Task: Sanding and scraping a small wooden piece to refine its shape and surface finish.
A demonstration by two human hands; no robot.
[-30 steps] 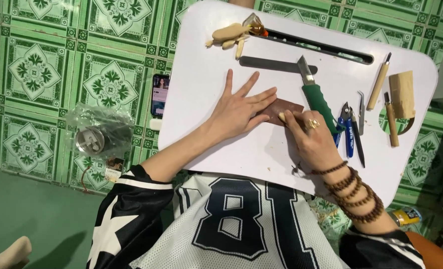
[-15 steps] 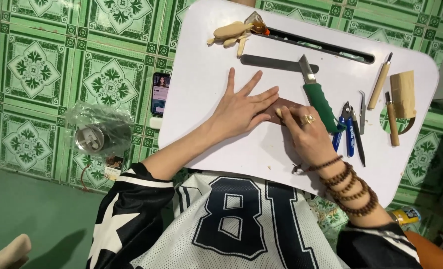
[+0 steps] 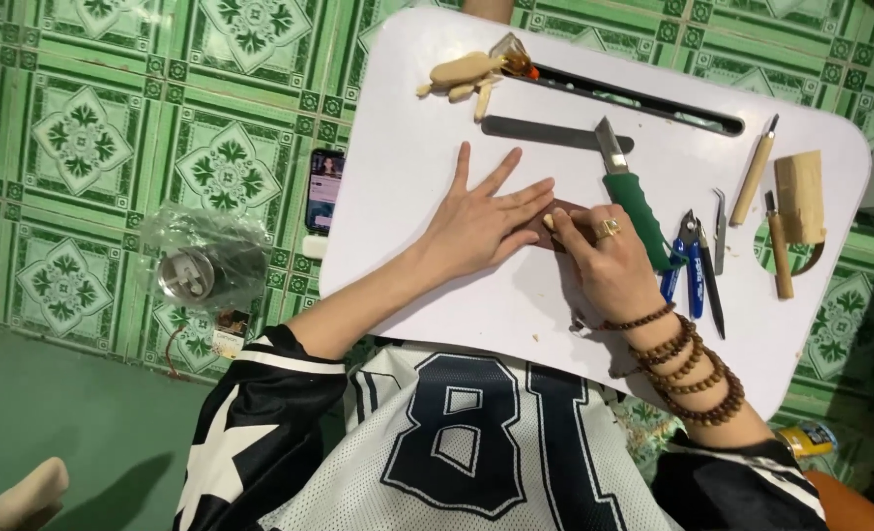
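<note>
A: Item one, left hand (image 3: 476,226)?
B: Flat, fingers spread, pinning the brown sheet (image 3: 547,228) mid-table (image 3: 407,147).
A: Right hand (image 3: 609,265)?
B: Grip pinched on a small pale piece (image 3: 549,220), rubbing it on that sheet.
A: Hazards?
B: Green knife (image 3: 629,187) just right of the sheet, blade out; a slip could likely nick knuckles.

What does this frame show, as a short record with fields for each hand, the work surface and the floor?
left hand: left hand flat, fingers spread, pressing the brown sheet
right hand: right hand pinching a small pale piece against the sheet
surface: white lap table
tools right of hands: green-handled knife, blue pliers, wooden-handled carving tools
far edge: pale carved wooden figure, grey file
floor: phone, plastic bag, on green patterned tiles
</note>
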